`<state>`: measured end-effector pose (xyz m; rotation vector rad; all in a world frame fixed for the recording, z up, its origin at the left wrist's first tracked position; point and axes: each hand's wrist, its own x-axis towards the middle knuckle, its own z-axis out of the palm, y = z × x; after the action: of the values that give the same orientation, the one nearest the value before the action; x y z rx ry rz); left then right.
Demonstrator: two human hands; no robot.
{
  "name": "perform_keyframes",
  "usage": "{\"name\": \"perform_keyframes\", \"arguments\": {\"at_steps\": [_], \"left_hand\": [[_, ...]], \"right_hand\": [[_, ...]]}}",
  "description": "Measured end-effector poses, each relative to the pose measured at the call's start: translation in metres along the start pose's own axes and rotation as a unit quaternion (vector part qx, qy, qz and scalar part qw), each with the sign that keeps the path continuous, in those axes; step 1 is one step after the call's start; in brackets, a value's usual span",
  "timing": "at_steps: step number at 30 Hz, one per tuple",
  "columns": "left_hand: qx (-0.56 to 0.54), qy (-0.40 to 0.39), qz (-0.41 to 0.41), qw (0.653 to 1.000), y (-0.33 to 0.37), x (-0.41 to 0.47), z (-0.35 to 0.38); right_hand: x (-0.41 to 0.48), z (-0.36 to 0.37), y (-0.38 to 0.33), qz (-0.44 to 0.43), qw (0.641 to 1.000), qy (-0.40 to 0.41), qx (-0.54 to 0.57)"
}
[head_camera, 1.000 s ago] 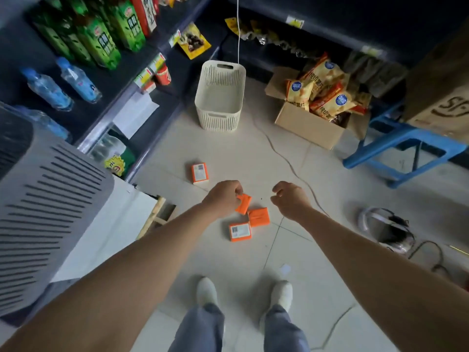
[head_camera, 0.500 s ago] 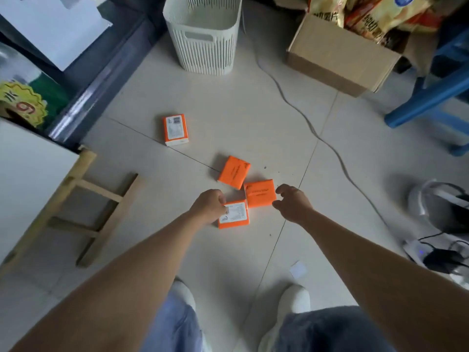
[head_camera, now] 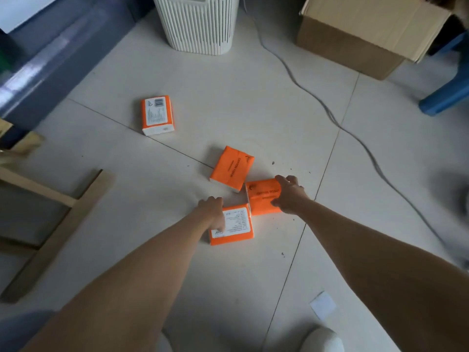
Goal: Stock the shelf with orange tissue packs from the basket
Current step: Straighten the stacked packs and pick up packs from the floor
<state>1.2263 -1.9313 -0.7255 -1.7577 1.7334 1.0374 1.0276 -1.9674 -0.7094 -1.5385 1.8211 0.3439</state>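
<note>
Head view: tissue packs (head_camera: 157,115) litter tiled floor (head_camera: 253,102).

The left hand (head_camera: 212,212) grips the left edge of a label-up tissue pack (head_camera: 236,227) lying on the tiled floor (head_camera: 253,102). Touching it at 1 o'clock, a second pack (head_camera: 262,199) is held by the right hand (head_camera: 289,196), thumb on top. A third pack (head_camera: 232,166) lies just beside that one, at its 11 o'clock. A fourth pack (head_camera: 157,115) sits well apart at 10 o'clock. The white basket (head_camera: 198,26) stands at 12 o'clock and a cardboard box (head_camera: 355,44) at 1 o'clock, with a cable (head_camera: 330,115) running between them
</note>
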Motion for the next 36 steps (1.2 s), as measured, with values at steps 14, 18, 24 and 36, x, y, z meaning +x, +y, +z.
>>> {"name": "perform_keyframes", "arguments": {"at_steps": [14,18,24,36], "left_hand": [[0.000,-0.002,-0.032,0.999,-0.005,0.004,0.012],[-0.004,0.014,-0.036,0.999,-0.005,-0.006,-0.004],[-0.352,0.015,-0.026,0.936,-0.009,-0.045,-0.055],[-0.516,0.147,0.026,0.844,0.042,-0.241,-0.228]], "right_hand": [[0.017,0.012,0.002,0.003,0.999,-0.006,-0.040],[0.010,0.010,0.002,0.045,0.997,-0.003,-0.062],[-0.016,-0.016,0.002,0.040,0.999,0.003,-0.014],[-0.191,-0.230,-0.085,0.048,0.962,0.094,0.250]]}}
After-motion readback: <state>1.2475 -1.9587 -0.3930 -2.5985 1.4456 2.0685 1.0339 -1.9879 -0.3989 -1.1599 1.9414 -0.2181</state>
